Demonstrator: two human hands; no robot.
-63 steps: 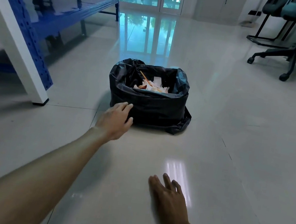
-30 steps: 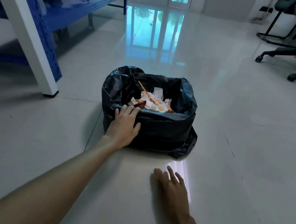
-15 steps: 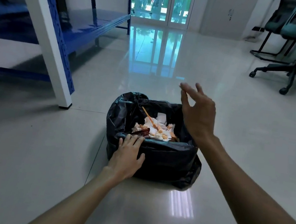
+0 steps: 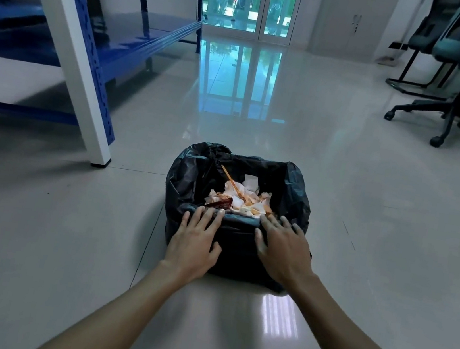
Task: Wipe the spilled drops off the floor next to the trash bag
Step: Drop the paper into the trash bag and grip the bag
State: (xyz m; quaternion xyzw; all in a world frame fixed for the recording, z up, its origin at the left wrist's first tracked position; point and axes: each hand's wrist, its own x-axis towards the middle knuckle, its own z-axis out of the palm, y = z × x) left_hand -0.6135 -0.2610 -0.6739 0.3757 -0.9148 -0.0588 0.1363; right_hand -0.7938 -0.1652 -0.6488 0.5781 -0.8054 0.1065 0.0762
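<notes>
A black trash bag (image 4: 190, 174) stands open on the glossy tiled floor (image 4: 379, 226), straight ahead of me. Crumpled white tissues and an orange stick (image 4: 241, 197) lie inside it. My left hand (image 4: 195, 241) lies flat against the bag's near side, fingertips on the rim, thumb spread. My right hand (image 4: 283, 251) rests beside it on the same near rim, fingers apart. Neither hand holds a cloth or tissue. I cannot make out drops on the floor; only a tiny dark speck (image 4: 47, 192) shows far to the left.
A blue shelving rack with a white post (image 4: 71, 52) stands at the left, its foot close to the bag. Office chairs on castors (image 4: 455, 97) stand at the right back. Glass doors (image 4: 248, 0) close the far end.
My right hand left the floor, rose over the bag, then came down onto its near rim. My left hand slid up the bag's front to the rim. The view has lifted.
</notes>
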